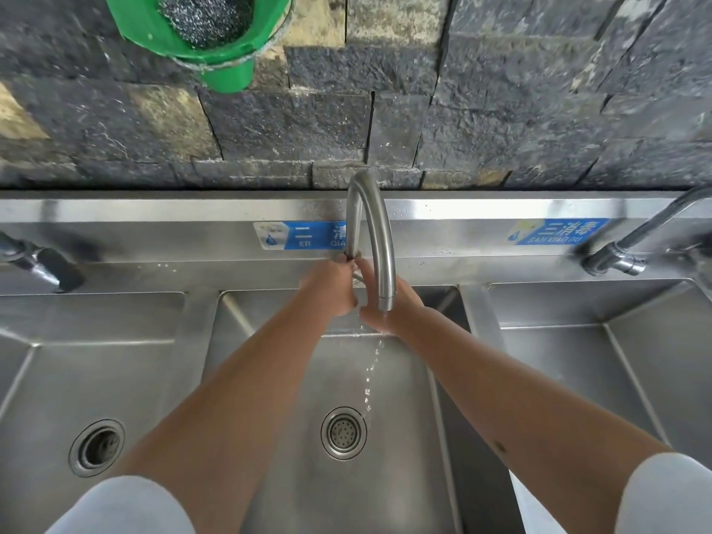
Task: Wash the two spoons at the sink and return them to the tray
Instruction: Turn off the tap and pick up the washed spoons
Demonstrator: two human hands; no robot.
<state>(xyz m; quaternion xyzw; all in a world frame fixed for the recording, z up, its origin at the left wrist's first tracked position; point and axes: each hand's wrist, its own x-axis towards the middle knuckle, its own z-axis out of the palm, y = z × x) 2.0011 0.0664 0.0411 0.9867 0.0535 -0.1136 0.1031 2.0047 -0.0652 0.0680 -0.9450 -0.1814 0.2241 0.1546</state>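
My two hands meet under the curved steel faucet (375, 240) over the middle sink basin (400, 410). My left hand (331, 289) is curled into a fist, and a thin sliver of metal, seemingly a spoon (358, 278), shows between the hands. My right hand (402, 304) lies against the left with its fingers reaching up toward the faucet base, partly hidden behind the spout. A thin stream of water (370, 379) runs off the right hand toward the drain (343, 432). The spoons are otherwise hidden and no tray is in view.
Steel basins sit on the left (57, 379) and right (578, 341), each with its own tap (42, 264) (616, 256). A green hanging holder (200, 36) with steel wool is on the dark stone wall above. Blue labels are on the backsplash.
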